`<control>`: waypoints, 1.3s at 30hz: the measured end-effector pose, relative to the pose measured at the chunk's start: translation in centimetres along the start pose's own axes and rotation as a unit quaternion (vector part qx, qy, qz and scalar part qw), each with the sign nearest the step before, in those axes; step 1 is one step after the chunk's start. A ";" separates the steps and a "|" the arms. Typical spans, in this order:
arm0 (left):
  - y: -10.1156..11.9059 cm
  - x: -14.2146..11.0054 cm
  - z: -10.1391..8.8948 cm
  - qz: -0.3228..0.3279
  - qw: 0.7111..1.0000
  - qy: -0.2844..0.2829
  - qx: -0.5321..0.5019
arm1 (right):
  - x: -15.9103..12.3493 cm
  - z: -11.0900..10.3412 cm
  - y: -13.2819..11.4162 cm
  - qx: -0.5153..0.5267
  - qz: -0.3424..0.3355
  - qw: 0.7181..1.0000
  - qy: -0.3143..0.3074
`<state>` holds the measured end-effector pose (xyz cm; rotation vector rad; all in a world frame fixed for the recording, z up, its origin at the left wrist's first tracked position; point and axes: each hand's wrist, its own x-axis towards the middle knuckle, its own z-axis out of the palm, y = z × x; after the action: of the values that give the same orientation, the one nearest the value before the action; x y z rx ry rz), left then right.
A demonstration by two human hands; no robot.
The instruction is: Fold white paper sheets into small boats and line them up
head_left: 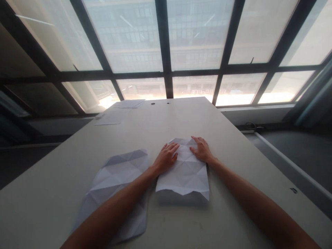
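Note:
A creased sheet of white paper (185, 173) lies in front of me, its near edge lifted off the table and wavy. My left hand (167, 158) rests on the sheet's left side, fingers stretched toward the far edge. On the far right corner sits my right hand (201, 149), thumb and fingers apart over the paper's edge. Both hands are open and touch the sheet from above. Left of it, a second creased white sheet (116, 176) lies on the table, partly covered by my left forearm.
The long white table (228, 207) reaches toward a wall of dark-framed windows (166, 52). Flat white papers (129, 103) lie at its far left, and another sheet (108, 118) is nearer. A small dark round piece (153, 103) shows near the far end. A dark mark (294, 190) is at the right edge.

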<state>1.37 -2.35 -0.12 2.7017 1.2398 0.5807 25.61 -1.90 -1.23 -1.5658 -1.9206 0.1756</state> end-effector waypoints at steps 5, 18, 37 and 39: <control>0.3 -0.3 -0.1 0.030 0.995 -0.094 0.016 | 0.3 0.0 0.4 0.080 0.007 0.995 0.066; 0.6 -0.7 0.1 -0.012 0.993 -0.103 0.063 | 0.3 -2.1 1.3 -0.099 0.058 0.993 0.029; -0.4 -0.3 0.2 -0.143 0.977 -0.066 0.141 | -3.0 0.3 -5.0 -0.098 -0.112 0.972 -0.181; -0.2 -0.3 0.1 -0.130 0.979 -0.063 0.146 | -3.0 0.4 -5.0 -0.096 -0.106 0.974 -0.178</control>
<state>1.04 -2.44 -0.37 2.6765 1.7242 0.2031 21.46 -5.90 -0.29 -1.5145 -2.4322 0.1942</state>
